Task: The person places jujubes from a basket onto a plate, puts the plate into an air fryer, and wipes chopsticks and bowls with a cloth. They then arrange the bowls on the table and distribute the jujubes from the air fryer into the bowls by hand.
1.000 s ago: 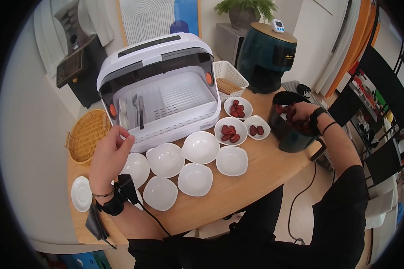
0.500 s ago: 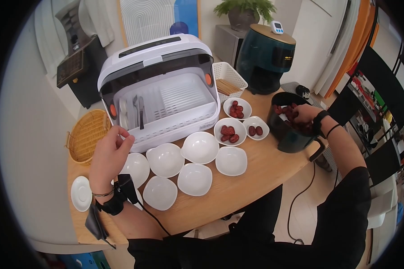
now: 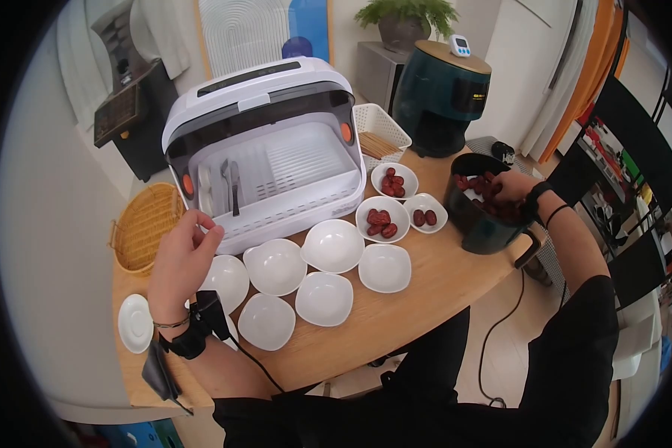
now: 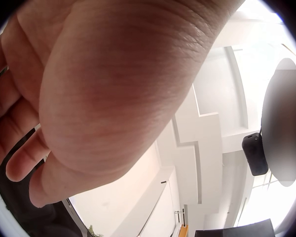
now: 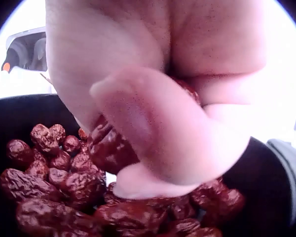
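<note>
My right hand [image 3: 514,187] is down inside a dark air fryer basket [image 3: 489,240] at the table's right end. The right wrist view shows its thumb and fingers curled round a wrinkled red date [image 5: 107,150], with part of another date [image 5: 187,90] showing deeper in the grip. Many loose dates [image 5: 32,185] lie below. At the left, my left hand [image 3: 179,254] hovers by the front corner of a white dish box [image 3: 276,228], fingers loosely bent, holding nothing. Dates sit in a back bowl [image 3: 413,179], a middle bowl [image 3: 404,222] and a small bowl [image 3: 428,228].
Several white bowls [image 3: 276,265] without dates stand before the dish box. A saucer [image 3: 135,322] and a wicker basket [image 3: 143,224] are at the left. Behind the date bowls are a white basket [image 3: 403,138] with wooden sticks and the air fryer body [image 3: 440,97].
My right hand has shifted slightly to the right within the air fryer basket among the dates. The left hand and the bowls stay as they were.
</note>
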### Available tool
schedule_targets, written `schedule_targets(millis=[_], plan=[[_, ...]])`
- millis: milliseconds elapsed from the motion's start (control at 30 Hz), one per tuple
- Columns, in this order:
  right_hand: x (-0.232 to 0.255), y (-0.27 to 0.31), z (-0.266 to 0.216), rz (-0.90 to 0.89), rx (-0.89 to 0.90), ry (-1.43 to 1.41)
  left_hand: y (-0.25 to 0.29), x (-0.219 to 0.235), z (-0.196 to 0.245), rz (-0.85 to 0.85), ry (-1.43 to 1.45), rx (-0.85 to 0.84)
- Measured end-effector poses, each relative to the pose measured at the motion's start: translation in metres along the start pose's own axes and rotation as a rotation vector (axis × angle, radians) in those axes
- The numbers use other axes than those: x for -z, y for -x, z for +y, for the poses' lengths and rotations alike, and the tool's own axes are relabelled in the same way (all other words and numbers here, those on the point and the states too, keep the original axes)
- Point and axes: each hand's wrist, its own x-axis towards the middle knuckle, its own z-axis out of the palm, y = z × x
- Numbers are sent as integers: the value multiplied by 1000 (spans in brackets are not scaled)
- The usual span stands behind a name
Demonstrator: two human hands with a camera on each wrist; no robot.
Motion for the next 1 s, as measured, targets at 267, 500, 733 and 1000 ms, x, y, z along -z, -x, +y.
schedule_targets(millis=[267,500,733,1000], plan=[[6,11,-27,-165,-97,-3,1,1,0,5,-8,-3],[29,1,-22,192,18,20,2,1,0,8,15,10],[10,37,-137,286,624,38,-2,-4,1,-4,-3,9],[-48,-29,-147,80,512,379,3,3,1,-8,-5,25]])
